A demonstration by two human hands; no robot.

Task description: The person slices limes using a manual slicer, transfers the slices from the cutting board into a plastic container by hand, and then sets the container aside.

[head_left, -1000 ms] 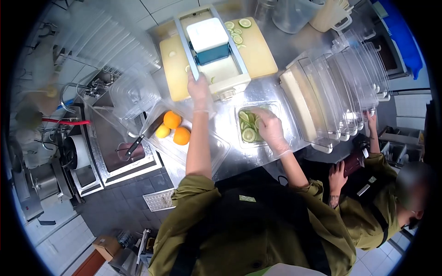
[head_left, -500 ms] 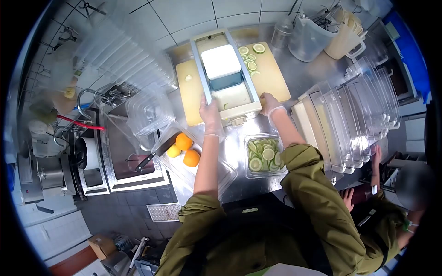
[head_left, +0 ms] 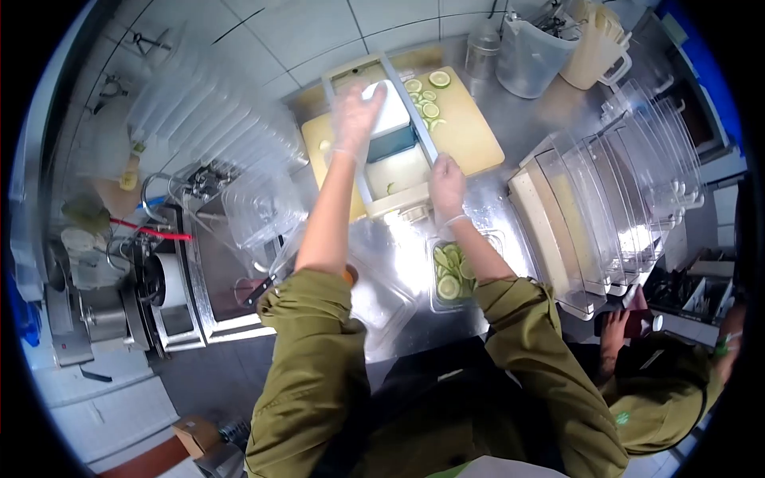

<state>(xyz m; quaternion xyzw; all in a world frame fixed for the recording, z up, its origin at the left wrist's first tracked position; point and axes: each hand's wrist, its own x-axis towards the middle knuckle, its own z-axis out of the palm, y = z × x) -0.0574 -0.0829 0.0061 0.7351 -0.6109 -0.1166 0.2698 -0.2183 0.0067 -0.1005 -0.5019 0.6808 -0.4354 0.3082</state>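
Observation:
A slicer with a grey and cream frame [head_left: 425, 135] lies over a yellow cutting board [head_left: 474, 131]. My gloved left hand [head_left: 355, 119] is on its white-topped sliding block [head_left: 392, 111], fingers over the left side and thumb on top. At the frame's near right corner, my gloved right hand [head_left: 448, 187] is closed around the edge. Lime slices [head_left: 430, 97] lie on the board right of the slicer. Below my right hand, a clear container holds more lime slices [head_left: 449, 275], partly hidden by my forearm. My left arm covers most of an orange [head_left: 351, 275].
Clear stacked containers [head_left: 211, 103] stand left, beside a sink and a knife [head_left: 259, 291]. Upright clear lids or panels [head_left: 598, 215] line the right side. Jugs [head_left: 535, 60] stand at the back right. A co-worker's hand [head_left: 613, 327] shows at lower right.
My left hand has moved from the frame's near left corner up onto the white block. The right hand has shifted slightly left, staying at the near right corner. My left arm now covers most of the oranges.

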